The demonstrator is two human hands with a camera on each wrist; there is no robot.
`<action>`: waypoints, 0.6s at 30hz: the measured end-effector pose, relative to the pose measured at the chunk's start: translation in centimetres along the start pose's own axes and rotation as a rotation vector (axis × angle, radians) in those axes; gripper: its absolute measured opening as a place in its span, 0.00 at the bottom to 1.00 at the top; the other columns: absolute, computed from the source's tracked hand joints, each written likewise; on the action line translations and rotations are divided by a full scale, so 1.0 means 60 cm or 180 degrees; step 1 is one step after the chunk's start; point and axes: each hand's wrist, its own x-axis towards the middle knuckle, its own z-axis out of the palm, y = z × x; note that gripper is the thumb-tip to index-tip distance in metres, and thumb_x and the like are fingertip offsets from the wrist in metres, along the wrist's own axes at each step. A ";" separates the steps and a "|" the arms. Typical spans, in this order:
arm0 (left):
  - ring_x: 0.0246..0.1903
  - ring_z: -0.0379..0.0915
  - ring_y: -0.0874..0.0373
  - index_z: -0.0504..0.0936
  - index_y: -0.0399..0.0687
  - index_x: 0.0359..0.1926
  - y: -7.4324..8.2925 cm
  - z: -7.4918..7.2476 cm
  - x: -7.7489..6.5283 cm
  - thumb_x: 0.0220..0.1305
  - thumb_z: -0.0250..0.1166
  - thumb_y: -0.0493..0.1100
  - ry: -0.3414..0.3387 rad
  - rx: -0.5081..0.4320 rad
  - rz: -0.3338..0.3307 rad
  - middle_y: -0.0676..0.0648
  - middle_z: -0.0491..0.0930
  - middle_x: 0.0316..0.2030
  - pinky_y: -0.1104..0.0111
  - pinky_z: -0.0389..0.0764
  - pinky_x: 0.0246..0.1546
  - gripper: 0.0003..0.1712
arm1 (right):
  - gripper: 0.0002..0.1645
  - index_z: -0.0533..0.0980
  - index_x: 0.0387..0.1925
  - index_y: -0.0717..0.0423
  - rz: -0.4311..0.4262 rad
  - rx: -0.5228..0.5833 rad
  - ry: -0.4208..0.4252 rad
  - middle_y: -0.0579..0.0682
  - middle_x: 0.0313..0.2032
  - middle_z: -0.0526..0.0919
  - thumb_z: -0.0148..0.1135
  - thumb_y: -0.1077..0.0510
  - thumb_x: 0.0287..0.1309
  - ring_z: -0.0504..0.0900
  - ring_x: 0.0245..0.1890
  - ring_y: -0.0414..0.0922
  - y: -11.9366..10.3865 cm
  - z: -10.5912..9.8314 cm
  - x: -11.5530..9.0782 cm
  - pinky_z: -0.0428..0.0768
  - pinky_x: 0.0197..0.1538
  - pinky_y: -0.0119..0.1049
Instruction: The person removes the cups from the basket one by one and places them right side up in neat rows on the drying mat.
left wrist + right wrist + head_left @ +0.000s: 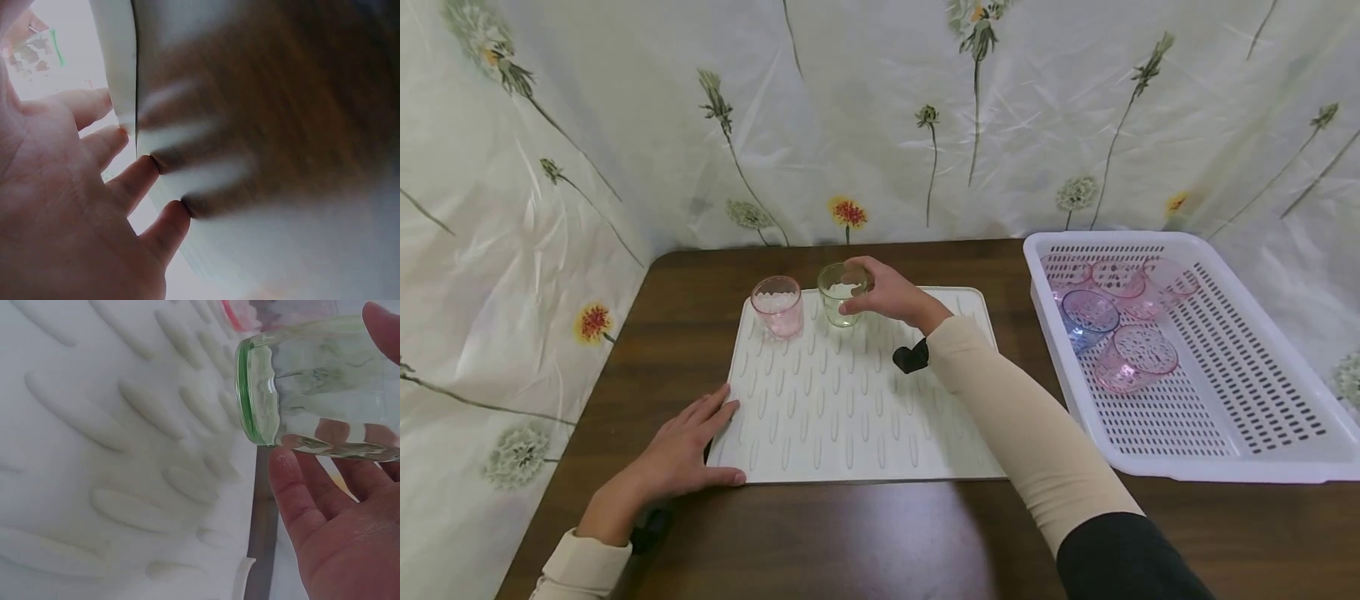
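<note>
My right hand (891, 293) grips a clear green-tinted glass (835, 307) near the top edge of a white ridged mat (850, 425). In the right wrist view the glass (325, 381) has its thick green end close to the mat, with fingers along one side and the thumb on the other. A pink-tinted glass (781, 318) stands upright just left of it, on the mat's top left corner. My left hand (679, 450) lies with fingers spread at the mat's left edge. In the left wrist view, its fingertips (172, 215) touch the dark tabletop beside that edge.
A white perforated plastic basket (1262, 467) stands on the right side of the brown wooden table (895, 533). Inside are several pink glasses (1138, 354) and a blue glass (1086, 321). A flowered curtain (865, 117) hangs behind the table and along its left side.
</note>
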 end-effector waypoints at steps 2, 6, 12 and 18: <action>0.73 0.51 0.30 0.61 0.42 0.74 -0.001 0.001 0.001 0.48 0.72 0.69 0.0029 0.0015 0.0043 0.36 0.51 0.77 0.31 0.62 0.61 0.60 | 0.50 0.56 0.74 0.48 0.0014 0.0017 -0.0029 0.50 0.69 0.70 0.72 0.55 0.55 0.71 0.69 0.52 0.002 0.004 0.001 0.71 0.69 0.50; 0.72 0.51 0.30 0.61 0.42 0.74 -0.001 0.001 0.000 0.49 0.73 0.68 0.0075 -0.0016 0.0053 0.36 0.51 0.77 0.31 0.62 0.61 0.59 | 0.49 0.56 0.74 0.47 -0.0012 0.0037 -0.0046 0.50 0.70 0.70 0.72 0.55 0.56 0.70 0.70 0.53 0.003 0.012 0.002 0.72 0.69 0.51; 0.73 0.50 0.30 0.61 0.41 0.74 -0.003 0.000 -0.001 0.49 0.73 0.67 0.0061 -0.0037 0.0027 0.36 0.51 0.77 0.32 0.61 0.63 0.59 | 0.48 0.57 0.73 0.46 0.0001 -0.0055 -0.0024 0.50 0.70 0.70 0.72 0.54 0.55 0.70 0.70 0.52 0.009 0.024 0.007 0.70 0.69 0.53; 0.73 0.50 0.30 0.61 0.42 0.74 -0.002 0.001 -0.001 0.48 0.73 0.67 0.0029 -0.0052 -0.0009 0.36 0.50 0.77 0.32 0.60 0.63 0.60 | 0.48 0.58 0.72 0.46 0.0020 -0.0048 -0.0035 0.50 0.69 0.71 0.73 0.55 0.55 0.70 0.70 0.52 0.014 0.030 0.010 0.70 0.70 0.52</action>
